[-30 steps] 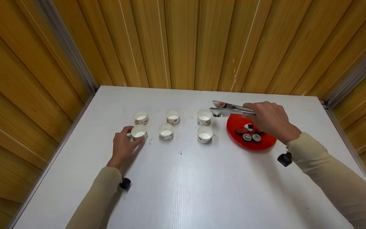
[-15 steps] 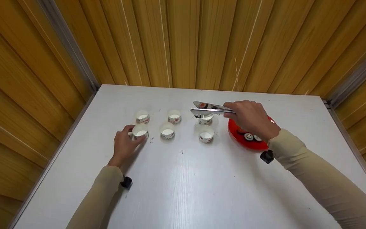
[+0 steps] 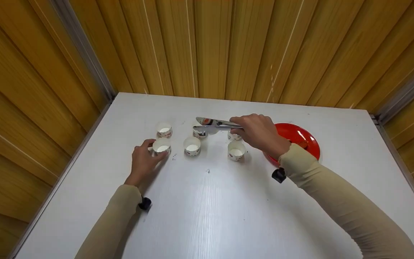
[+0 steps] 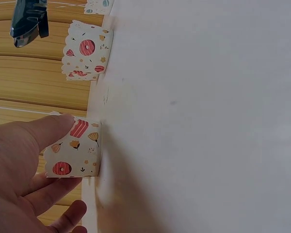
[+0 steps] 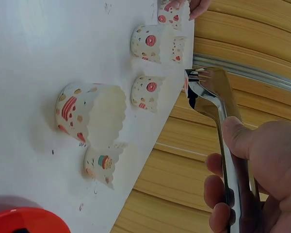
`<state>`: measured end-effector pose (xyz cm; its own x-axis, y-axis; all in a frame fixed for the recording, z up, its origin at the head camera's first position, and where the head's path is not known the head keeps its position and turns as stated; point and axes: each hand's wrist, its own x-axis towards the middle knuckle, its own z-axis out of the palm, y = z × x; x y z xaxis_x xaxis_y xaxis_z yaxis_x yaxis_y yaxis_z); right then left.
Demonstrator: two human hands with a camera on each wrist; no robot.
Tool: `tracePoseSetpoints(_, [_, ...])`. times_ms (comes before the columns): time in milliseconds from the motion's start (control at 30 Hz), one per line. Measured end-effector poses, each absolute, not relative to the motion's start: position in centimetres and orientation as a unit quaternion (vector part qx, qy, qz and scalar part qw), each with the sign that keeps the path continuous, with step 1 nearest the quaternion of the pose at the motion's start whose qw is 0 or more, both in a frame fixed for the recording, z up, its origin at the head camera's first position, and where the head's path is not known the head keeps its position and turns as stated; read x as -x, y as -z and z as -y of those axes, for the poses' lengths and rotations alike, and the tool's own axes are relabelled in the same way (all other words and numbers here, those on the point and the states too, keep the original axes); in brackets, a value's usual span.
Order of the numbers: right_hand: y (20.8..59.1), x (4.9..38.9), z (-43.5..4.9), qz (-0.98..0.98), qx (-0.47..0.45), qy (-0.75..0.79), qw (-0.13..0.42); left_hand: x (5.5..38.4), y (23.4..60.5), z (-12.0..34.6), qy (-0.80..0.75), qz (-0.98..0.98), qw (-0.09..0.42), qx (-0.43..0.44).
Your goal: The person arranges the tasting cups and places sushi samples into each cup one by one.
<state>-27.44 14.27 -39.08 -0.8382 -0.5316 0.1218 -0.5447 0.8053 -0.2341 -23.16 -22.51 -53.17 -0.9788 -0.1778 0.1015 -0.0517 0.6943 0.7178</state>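
Note:
My left hand holds a white patterned paper baking cup at the front left, thumb on its near side and fingers behind. This cup stands upright on the table. My right hand grips metal tongs, held sideways above the back middle cup. Between the tong ends sits a small sushi-like piece with dark and red parts, mostly hidden. The front middle cup and front right cup look empty inside. My right hand partly hides the back right cup.
Under my right forearm lies a red plate, partly covered, with an orange sushi piece showing. Another cup stands at the back left. The white table meets wood-slat walls behind and at the sides.
My right hand has carried the tongs leftward, from beside the back right cup to over the back middle cup. My left hand keeps its hold on the front left cup.

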Motion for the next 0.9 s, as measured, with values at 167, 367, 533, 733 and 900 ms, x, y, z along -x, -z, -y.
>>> tracePoseSetpoints(167, [39.6, 27.5, -12.4, 0.946, -0.296, -0.133, 0.025, 23.1, 53.0, 22.2, 0.385, 0.917, 0.078, -0.064])
tracePoseSetpoints(367, [40.0, 27.6, -10.4, 0.941, -0.308, -0.137, 0.026, 23.1, 53.0, 22.0, 0.39, 0.916, 0.07, -0.07])
tracePoseSetpoints(533, [40.6, 27.7, -9.0, 0.936, -0.319, -0.144, 0.025, 23.0, 53.0, 21.8, 0.393, 0.915, 0.07, -0.065])
tracePoseSetpoints(733, [41.3, 27.8, -7.2, 0.927, -0.334, -0.166, 0.034, 22.9, 52.9, 22.0, 0.396, 0.914, 0.072, -0.059])
tracePoseSetpoints(900, [42.0, 27.7, -5.8, 0.922, -0.348, -0.163, 0.044, 22.8, 53.0, 22.1, 0.394, 0.914, 0.077, -0.056])
